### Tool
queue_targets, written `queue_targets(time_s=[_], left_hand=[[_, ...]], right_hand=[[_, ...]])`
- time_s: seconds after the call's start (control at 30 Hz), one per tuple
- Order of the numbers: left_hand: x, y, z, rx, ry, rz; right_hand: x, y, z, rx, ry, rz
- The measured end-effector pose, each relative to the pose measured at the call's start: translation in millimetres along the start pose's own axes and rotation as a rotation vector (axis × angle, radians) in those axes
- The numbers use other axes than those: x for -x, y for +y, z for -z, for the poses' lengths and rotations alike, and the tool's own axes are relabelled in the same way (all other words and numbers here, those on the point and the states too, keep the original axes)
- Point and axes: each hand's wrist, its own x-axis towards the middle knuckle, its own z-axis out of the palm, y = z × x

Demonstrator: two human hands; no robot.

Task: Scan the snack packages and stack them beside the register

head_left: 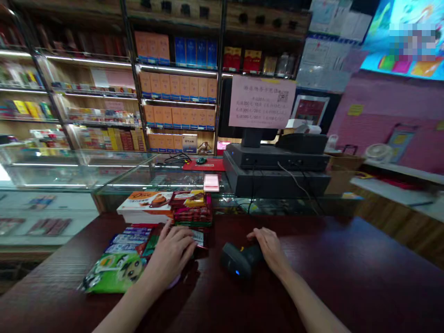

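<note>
Right hand (271,249) grasps a scanner (236,262); left hand (176,247) is loose over snacks

Curled around the scanner's handle, the right hand hides much of it, and the fingers' undersides cannot be seen. The scanner is on the dark table (333,263), right of the snacks, a blue light glowing on its head. The left hand holds nothing visible, its fingers spread over some red and green packets (150,245); whether it presses on them is hard to tell. Something purple beneath its wrist is mostly covered.

Left of that hand lie a green bag (113,277) with a panda face, partly hidden by the forearm, and a row of blue-purple packets (127,240). Behind them, a white and orange box (145,206) touches a stack of red packets (192,215); the box's contents are out of sight.

Beyond, a glass case (118,178) contains goods too blurred to name. Shelves (178,100) hold rows of orange and blue boxes. Top right, a bright screen (409,69) is cut off and partly pixelated.
</note>
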Motion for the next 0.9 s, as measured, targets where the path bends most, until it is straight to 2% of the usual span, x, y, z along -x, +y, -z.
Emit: queue_targets(time_s=[0.2,0.9], left_hand=[[-2.3,5.0,4.8,0.003,0.053,-0.004],[-1.5,3.5,6.1,-0.012,-0.012,0.012]], right_hand=[[-1.7,-3.1,0.8,-0.003,-0.012,0.001],[-0.2,1.3,0.4,0.000,-0.053,0.016]])
